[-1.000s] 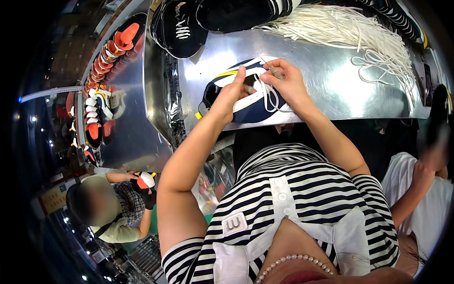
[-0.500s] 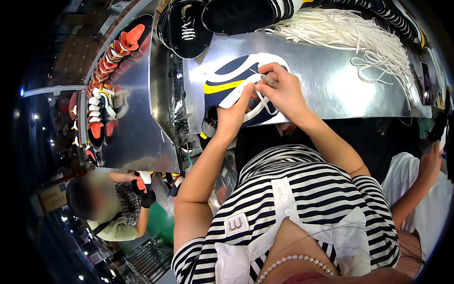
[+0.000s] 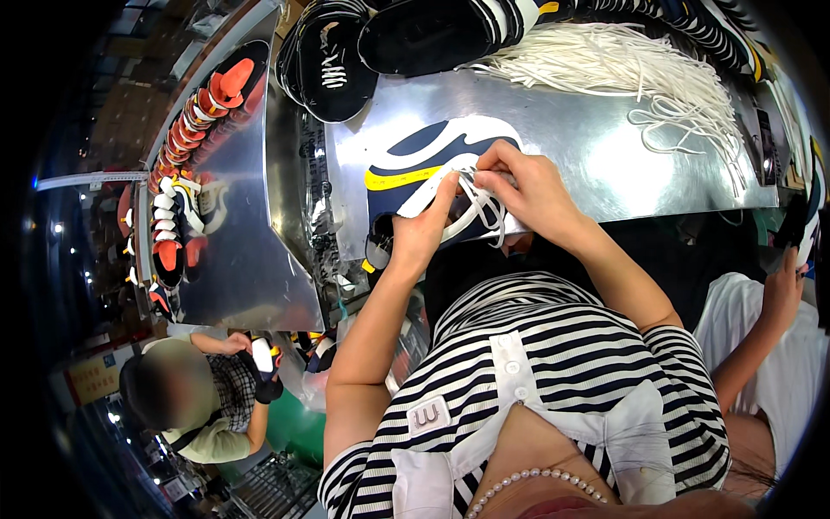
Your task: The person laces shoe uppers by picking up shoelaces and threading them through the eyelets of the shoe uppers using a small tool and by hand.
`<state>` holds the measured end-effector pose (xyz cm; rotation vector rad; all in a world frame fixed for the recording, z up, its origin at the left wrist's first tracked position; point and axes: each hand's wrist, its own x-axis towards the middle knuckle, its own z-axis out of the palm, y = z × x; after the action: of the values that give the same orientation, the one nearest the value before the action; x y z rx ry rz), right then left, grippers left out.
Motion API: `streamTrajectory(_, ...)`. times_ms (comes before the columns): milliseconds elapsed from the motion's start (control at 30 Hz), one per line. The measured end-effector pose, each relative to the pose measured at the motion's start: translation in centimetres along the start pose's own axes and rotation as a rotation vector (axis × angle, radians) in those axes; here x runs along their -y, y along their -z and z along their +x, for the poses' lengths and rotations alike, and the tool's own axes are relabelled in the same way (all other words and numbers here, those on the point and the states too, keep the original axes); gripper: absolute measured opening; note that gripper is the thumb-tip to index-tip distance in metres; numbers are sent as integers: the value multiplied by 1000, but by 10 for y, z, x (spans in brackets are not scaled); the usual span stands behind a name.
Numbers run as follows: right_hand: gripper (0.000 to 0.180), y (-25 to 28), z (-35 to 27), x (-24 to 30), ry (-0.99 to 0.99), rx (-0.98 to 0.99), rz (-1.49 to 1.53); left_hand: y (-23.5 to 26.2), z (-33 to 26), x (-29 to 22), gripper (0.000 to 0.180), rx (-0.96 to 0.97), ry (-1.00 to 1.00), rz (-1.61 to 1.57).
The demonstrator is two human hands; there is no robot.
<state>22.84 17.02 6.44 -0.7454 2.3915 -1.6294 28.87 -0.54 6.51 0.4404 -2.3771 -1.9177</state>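
Observation:
A navy, white and yellow shoe upper point(image 3: 402, 179) lies on the metal table in front of me. My left hand point(image 3: 421, 235) is closed on its white lacing strip, thumb stretched along it. White shoelace point(image 3: 499, 229) hangs in loops from the strip, between my hands. At the strip's far end, my right hand point(image 3: 533, 192) pinches with thumb and forefinger, seemingly on the lace. Its remaining fingers are curled and partly hidden.
A heap of white shoelaces point(image 3: 605, 65) lies at the back right. Stacked black-lined uppers point(image 3: 424, 39) stand at the back. On the left, a metal table point(image 3: 246, 268) bears a row of orange-and-white shoe parts point(image 3: 186, 130). A co-worker point(image 3: 194, 389) holds a shoe at lower left.
The slim greyish piece seen in my right fingers earlier no longer shows. More lace loops now hang by the strip. My left hand keeps its hold on the upper.

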Motion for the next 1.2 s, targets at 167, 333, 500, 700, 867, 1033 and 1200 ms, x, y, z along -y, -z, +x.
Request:
streamTrajectory(167,12,3,6,-3,-5,35,-48,-1,0,-2,19,50,109,112)
streamTrajectory(333,15,4,14,9,-87,98,-86,-7,-2,9,16,74,-342,220)
streamTrajectory(500,16,0,25,6,24,100,-316,0,-4,-13,25,170,33,190)
streamTrajectory(700,20,13,40,-13,-77,54,33,21,28,-5,34,379,383,49)
streamTrajectory(867,19,-24,29,-40,73,-88,-31,9,29,-2,19,100,437,-105)
streamTrajectory(1033,18,-37,35,-44,101,-86,-94,6,39,-5,14,39,370,-7)
streamTrajectory(1200,17,-40,42,-44,23,-146,-209,49,17,-34,15,477,465,-577)
